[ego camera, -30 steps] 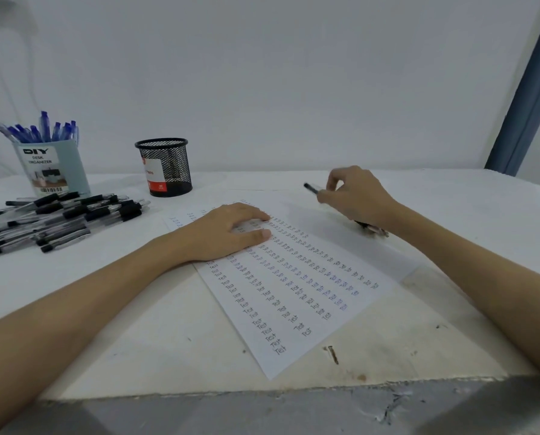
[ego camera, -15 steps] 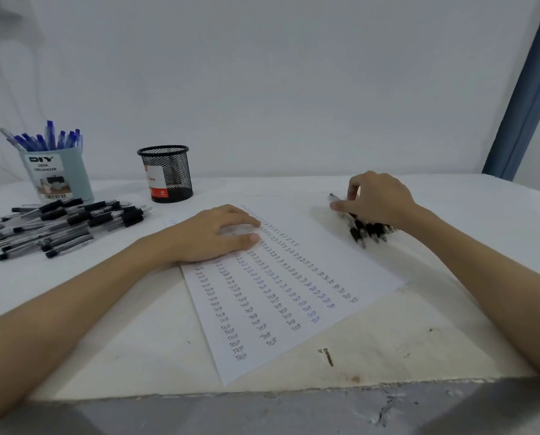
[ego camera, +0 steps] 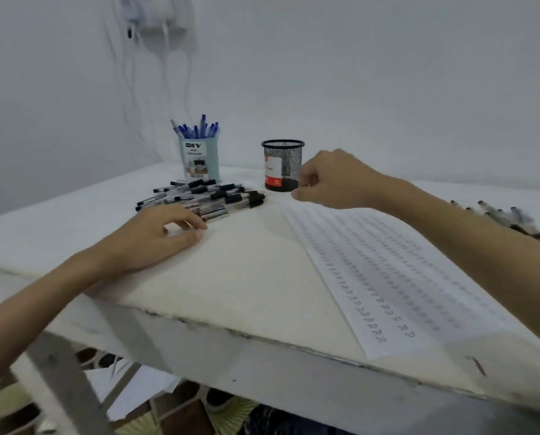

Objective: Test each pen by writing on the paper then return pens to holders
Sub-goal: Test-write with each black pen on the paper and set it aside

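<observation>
Two hands are over the white worktop (ego camera: 246,277). Left hand (ego camera: 155,237) rests palm down beside the pile of black pens (ego camera: 206,197), fingers (ego camera: 187,222) loosely spread and touching the nearest pens, holding nothing. Right hand (ego camera: 334,180) hovers next to the mesh holder (ego camera: 282,164), fingers curled in; can't tell if it's pinching anything. Paper (ego camera: 387,271) full of written rows lies under that forearm. Blue pens stand in the DIY holder (ego camera: 199,158); another bunch of pens (ego camera: 500,218) sits far right.

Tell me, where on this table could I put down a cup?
The barest patch lies between the left hand, the paper and the table's near edge. It is crowded by the black pen pile and both holders.
</observation>
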The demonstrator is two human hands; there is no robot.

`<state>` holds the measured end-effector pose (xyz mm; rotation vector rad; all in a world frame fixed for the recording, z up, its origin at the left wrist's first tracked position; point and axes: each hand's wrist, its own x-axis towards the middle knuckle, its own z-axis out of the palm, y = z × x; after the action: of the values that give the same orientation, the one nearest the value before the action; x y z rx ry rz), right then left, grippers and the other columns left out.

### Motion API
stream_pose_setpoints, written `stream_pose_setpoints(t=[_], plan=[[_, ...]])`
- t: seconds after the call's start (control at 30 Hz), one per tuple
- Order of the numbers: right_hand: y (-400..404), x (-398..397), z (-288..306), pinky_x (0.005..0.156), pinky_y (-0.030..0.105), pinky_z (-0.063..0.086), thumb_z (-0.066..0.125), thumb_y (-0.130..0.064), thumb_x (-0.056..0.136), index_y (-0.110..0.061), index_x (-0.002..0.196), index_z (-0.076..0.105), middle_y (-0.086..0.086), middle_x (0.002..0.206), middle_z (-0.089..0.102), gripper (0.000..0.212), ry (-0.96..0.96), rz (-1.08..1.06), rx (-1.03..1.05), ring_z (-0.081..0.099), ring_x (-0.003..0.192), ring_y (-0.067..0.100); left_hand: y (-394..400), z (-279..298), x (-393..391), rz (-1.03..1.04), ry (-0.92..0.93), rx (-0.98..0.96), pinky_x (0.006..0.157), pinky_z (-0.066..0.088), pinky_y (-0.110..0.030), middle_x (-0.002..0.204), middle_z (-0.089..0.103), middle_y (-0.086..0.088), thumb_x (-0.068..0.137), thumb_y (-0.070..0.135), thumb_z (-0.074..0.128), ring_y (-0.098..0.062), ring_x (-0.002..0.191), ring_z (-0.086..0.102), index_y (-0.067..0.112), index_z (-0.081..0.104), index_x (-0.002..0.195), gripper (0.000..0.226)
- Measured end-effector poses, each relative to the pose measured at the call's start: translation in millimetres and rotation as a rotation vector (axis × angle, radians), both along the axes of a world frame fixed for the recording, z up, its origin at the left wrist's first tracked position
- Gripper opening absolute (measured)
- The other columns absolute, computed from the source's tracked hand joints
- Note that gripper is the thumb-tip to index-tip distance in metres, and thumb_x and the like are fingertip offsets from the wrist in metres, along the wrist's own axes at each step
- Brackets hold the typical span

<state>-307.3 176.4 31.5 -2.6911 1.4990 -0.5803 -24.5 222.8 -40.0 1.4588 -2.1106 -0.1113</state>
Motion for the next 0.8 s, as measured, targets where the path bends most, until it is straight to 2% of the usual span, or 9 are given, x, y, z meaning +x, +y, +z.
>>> stream_pose_setpoints(t=[0.07,0.13,0.2,0.27,0.37,0.47,0.53,0.67,0.8], plan=[[-9,40,-11,0.075,0.028,0.043,0.054,-0.018,0.089,-0.013,0.091,0.066,-0.001,0.086,0.058,0.013,0.016,0.097,0.002,0.053,0.088,0.021,5,-6,24,0.086,0.019,-0.028,0.074,0.040,-0.013,0.103,0.064,0.016,0.089,0.025,0.061,0.008,0.096,0.055,0.029,0.068,0.097,0.012],[-17,72,-23,0.086,0.034,0.046,0.048,-0.012,0.089,-0.010,0.108,0.063,0.006,0.107,0.059,0.025,0.079,0.115,-0.003,0.051,0.105,0.026,7,-9,36,0.136,0.054,-0.030,0.078,0.038,-0.011,0.105,0.064,0.010,0.090,0.024,0.060,0.002,0.098,0.056,0.027,0.068,0.098,0.012],[-24,101,-36,0.078,0.035,0.044,0.044,-0.008,0.087,-0.009,0.107,0.061,0.013,0.113,0.055,0.026,0.151,0.104,-0.039,0.047,0.110,0.029,11,-10,43,0.166,0.053,0.000,0.086,0.036,-0.017,0.108,0.060,0.009,0.092,0.025,0.057,-0.004,0.104,0.052,0.026,0.066,0.101,0.013],[-28,118,-48,0.071,0.032,0.036,0.046,-0.005,0.084,-0.013,0.104,0.059,0.011,0.112,0.053,0.025,0.144,0.113,-0.067,0.048,0.106,0.028,10,-12,42,0.157,-0.010,-0.003,0.089,0.033,-0.022,0.107,0.055,0.009,0.093,0.026,0.053,-0.006,0.105,0.048,0.024,0.064,0.105,0.015],[-29,129,-57,0.073,0.028,0.032,0.052,-0.001,0.082,-0.018,0.110,0.060,0.006,0.114,0.056,0.034,0.095,0.183,-0.130,0.046,0.107,0.024,10,-11,41,0.157,-0.028,-0.016,0.087,0.034,-0.023,0.104,0.053,0.009,0.094,0.026,0.052,-0.008,0.100,0.049,0.023,0.063,0.107,0.017],[-27,129,-56,0.073,0.027,0.033,0.055,-0.002,0.086,-0.016,0.108,0.062,0.002,0.110,0.059,0.027,0.141,0.239,-0.211,0.043,0.108,0.020,10,-12,42,0.152,-0.033,-0.024,0.084,0.036,-0.025,0.104,0.055,0.007,0.094,0.032,0.050,-0.010,0.098,0.051,0.022,0.063,0.105,0.020],[-26,128,-54,0.075,0.029,0.039,0.056,-0.001,0.085,-0.015,0.101,0.060,0.001,0.102,0.056,0.022,0.135,0.249,-0.171,0.044,0.105,0.020,10,-12,41,0.149,-0.040,-0.026,0.081,0.034,-0.023,0.104,0.055,0.005,0.092,0.034,0.049,-0.011,0.098,0.051,0.021,0.063,0.104,0.022],[-23,124,-49,0.079,0.033,0.044,0.057,0.000,0.082,-0.020,0.092,0.053,-0.009,0.084,0.037,0.022,0.027,0.243,-0.009,0.049,0.092,0.022,9,-13,41,0.162,-0.040,-0.031,0.082,0.032,-0.022,0.106,0.055,0.004,0.095,0.026,0.052,-0.012,0.100,0.051,0.020,0.063,0.107,0.018],[-24,121,-51,0.074,0.020,0.036,0.060,-0.003,0.086,-0.013,0.107,0.064,0.001,0.096,0.055,0.024,-0.012,0.260,0.000,0.044,0.091,0.013,9,-13,41,0.158,-0.041,-0.025,0.082,0.033,-0.022,0.106,0.054,0.004,0.095,0.031,0.050,-0.012,0.100,0.051,0.021,0.063,0.107,0.020]])
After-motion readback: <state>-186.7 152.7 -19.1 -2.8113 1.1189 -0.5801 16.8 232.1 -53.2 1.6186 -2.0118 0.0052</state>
